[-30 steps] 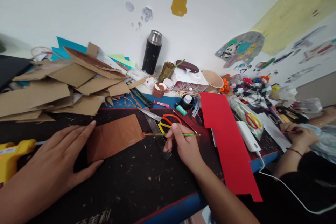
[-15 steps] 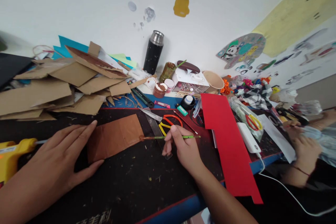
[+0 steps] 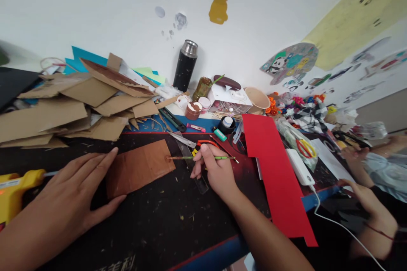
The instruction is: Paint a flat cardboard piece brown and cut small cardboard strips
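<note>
Head view, card (image 3: 141,165): seemed light, stiff; edges suited grip.
Left hand (image 3: 76,188): spread, card's nine o'clock.
Right hand (image 3: 216,171): pinched brush (image 3: 184,158).

From my remote post I see a bare left hand (image 3: 71,192) with long, tapering fingers (image 3: 103,164), a bare right hand (image 3: 218,173), slim at the wrist (image 3: 233,199), and a right forearm (image 3: 259,228) uncovered throughout my view.

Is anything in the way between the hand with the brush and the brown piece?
Nothing visible blocks it. The right hand holds the brush, and the brush's tip reaches the brown piece. A clear strip lies flat, below the brush.
</note>
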A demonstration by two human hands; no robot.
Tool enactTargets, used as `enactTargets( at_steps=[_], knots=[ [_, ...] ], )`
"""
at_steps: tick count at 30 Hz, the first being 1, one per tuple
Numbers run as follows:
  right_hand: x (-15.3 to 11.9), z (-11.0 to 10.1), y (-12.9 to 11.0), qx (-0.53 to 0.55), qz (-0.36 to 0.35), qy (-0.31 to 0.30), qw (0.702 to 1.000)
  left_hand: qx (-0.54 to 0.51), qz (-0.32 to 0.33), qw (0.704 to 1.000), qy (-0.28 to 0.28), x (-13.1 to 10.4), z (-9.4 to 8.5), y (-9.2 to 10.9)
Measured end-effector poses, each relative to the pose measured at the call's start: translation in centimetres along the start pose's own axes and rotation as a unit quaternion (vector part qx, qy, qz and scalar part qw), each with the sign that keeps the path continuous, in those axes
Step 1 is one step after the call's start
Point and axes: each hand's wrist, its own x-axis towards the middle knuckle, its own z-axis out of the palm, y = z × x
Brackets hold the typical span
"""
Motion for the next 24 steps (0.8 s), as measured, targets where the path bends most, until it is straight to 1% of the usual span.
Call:
enactTargets(
  at_steps=[4, 8, 11, 15, 19, 21, 24],
  knots=[
    [0.6, 0.4, 0.2, -0.002, -0.009, -0.002, 1.0, 0.01, 0.002, 1.0, 0.001, 0.0, -0.1, 0.0],
    [0.7, -0.4, 0.2, -0.013, -0.009, 0.003, 1.0, 0.015, 0.006, 1.0, 0.006, 0.2, 0.0, 0.2],
    [0.4, -0.9, 0.1, -0.016, -0.006, 0.013, 1.0, 0.016, 0.006, 1.0, -0.001, 0.2, 0.0, 0.2],
    [0.2, -0.3, 0.0, -0.012, -0.008, 0.01, 1.0, 0.016, 0.002, 1.0, 0.002, 0.1, 0.0, 0.1],
    [0.1, 0.7, 0.0, -0.01, -0.016, -0.018, 1.0, 0.006, -0.012, 1.0, -0.005, 0.0, 0.1, 0.0],
    [0.0, 0.7, 0.0, -0.023, -0.024, -0.026, 0.999, 0.002, -0.014, 1.0, -0.009, -0.1, 0.1, 0.0],
    [-0.2, 0.0, 0.1, -0.04, -0.031, -0.015, 0.999, 0.0, -0.01, 1.0, -0.011, -0.1, 0.2, 0.0]
  ],
)
